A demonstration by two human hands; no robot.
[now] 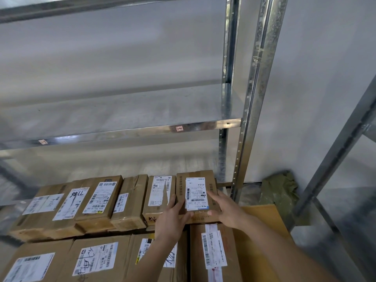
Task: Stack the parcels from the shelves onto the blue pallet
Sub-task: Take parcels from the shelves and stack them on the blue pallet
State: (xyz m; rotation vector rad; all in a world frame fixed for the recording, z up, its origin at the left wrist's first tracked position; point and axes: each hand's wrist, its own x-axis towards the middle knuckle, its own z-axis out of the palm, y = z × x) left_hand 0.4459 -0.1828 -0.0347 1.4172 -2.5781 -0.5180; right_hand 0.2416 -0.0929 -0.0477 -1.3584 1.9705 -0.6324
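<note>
Nearest the camera, two bare forearms are reaching forward and up over a front row of large labelled cartons [101,259]. The left hand [173,218] is lying along the left edge of a small brown parcel [196,197], fingers stretched up its side and thumb by its near corner. The right hand [225,210] is cupping the parcel's right side, fingers spread over the top beside the white label. Both hands are grasping this one parcel between them; neither is clenched on nothing.

The parcel is sitting at the right end of a row of similar parcels [97,202], touching the labelled box [159,196] on its left. Its long axis is running away from the person, so the hands are bracketing its two long sides, and both are equally close to it. A lift, I judge, would come straight toward the body.

Beyond, the metal shelves [126,131] are standing bare against a grey wall. The blue pallet is not in view.
</note>
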